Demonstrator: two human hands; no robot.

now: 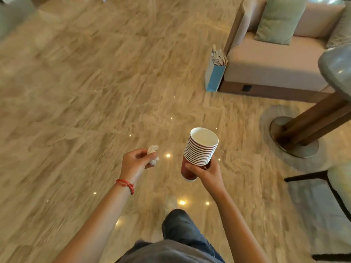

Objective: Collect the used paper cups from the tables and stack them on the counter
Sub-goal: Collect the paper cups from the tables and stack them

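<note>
We see our right hand (206, 172) wrapped around a stack of red paper cups (199, 152), no readable print. Our left hand (135, 162) pinches a crumpled tissue (153, 157). Open marble floor (95, 92) ahead-left; table pedestal (307, 126) and sofa (275, 61) crowd the right.

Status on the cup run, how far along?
Done: many cups are collected, nested into one stack. In hand: right hand grips that stack; left hand pinches a crumpled tissue, over open floor. Left: no counter in view, so the stack isn't set down yet.
</note>
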